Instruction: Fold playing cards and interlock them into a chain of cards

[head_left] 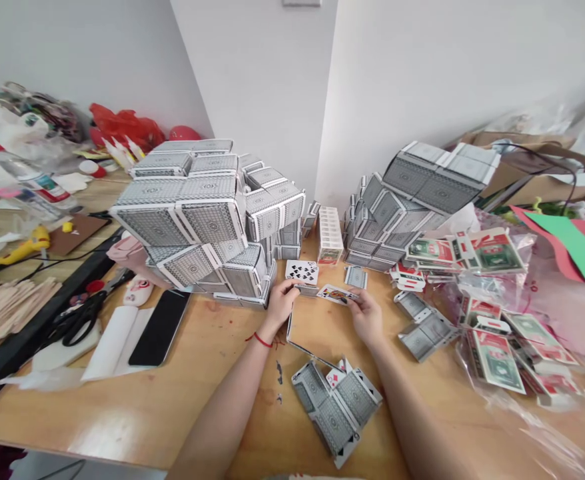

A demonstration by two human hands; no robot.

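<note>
Near the table's middle, my right hand (367, 316) pinches a playing card (333, 293) at its right end, with its picture side up. My left hand (282, 301) has its fingers closed at the left end of a narrow grey card piece (308, 290). Just beyond the left fingers lies a black-spotted card (301, 272), face up. A grey-backed card (356, 277) rests beyond my right hand. Between my forearms sits a joined piece of grey-backed cards (336, 407), some faces showing. A thin card edge or strip (308, 349) runs from my left hand towards it.
Large structures of grey-backed cards stand at left (207, 207) and right (402, 200), with a stack of card boxes (329, 233) between. Further right lie red-green card boxes (497, 360) on plastic. Left are a phone (160, 328), scissors (90, 310) and glue gun (27, 245).
</note>
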